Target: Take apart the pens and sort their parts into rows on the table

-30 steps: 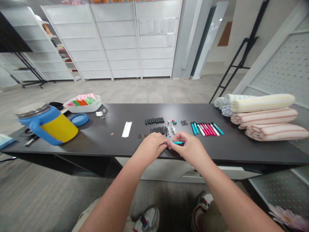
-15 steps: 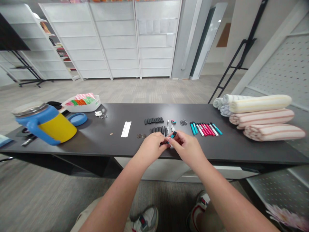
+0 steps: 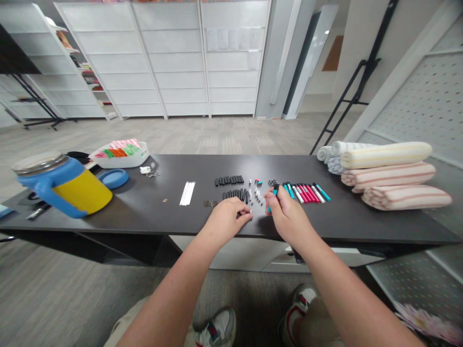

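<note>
My right hand (image 3: pixel 289 212) grips a teal pen with a black end (image 3: pixel 274 193), held upright just above the dark table. My left hand (image 3: pixel 228 215) is beside it, thumb and fingers pinched together near the table surface. A small pale bit shows at its fingertips, too small to name. Beyond the hands lie two rows of short black tubes (image 3: pixel 229 180), small white and clear pieces (image 3: pixel 257 193), and a little pile of metal parts (image 3: pixel 272 182). Teal, white and red pens (image 3: pixel 306 193) lie side by side right of my right hand. Small brownish coils (image 3: pixel 210 203) lie left of my left hand.
Thin white sticks (image 3: pixel 187 193) lie on the dark table (image 3: pixel 152 207). At left are a blue-yellow mug (image 3: pixel 68 185), a blue lid (image 3: pixel 114 179) and a white basket (image 3: pixel 133 158) of colourful packets. Rolled towels (image 3: pixel 390 171) are stacked at right.
My hands were together around the teal pen and have come apart. My right hand has moved right with the pen, now upright; my left hand stays nearly in place.
</note>
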`<action>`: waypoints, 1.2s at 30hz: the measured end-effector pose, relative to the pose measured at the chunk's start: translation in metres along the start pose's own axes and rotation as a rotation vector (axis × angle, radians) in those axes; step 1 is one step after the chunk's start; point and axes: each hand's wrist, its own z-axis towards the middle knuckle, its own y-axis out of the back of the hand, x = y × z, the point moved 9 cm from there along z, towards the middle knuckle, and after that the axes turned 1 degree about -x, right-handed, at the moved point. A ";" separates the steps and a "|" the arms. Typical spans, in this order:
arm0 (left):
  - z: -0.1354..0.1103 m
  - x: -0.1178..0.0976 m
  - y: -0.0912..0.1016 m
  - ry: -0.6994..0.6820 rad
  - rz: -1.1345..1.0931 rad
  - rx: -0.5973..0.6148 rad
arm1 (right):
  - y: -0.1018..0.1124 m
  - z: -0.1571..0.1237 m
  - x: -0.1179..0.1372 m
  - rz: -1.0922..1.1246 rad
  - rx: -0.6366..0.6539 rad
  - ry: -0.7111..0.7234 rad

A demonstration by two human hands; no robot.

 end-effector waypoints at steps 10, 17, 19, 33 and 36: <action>-0.002 -0.009 -0.002 -0.102 0.110 0.022 | -0.031 -0.010 0.005 -0.262 0.240 0.012; -0.002 -0.012 -0.003 -0.108 0.186 0.036 | -0.027 -0.010 0.008 -0.289 0.167 0.052; -0.002 -0.012 -0.003 -0.103 0.169 0.033 | -0.016 -0.008 0.007 -0.264 0.110 0.037; 0.001 -0.006 -0.005 -0.068 0.172 0.013 | -0.002 0.001 -0.040 -0.575 0.165 -0.084; 0.000 -0.003 -0.003 -0.005 0.197 -0.006 | -0.003 0.001 -0.041 -0.610 0.190 -0.082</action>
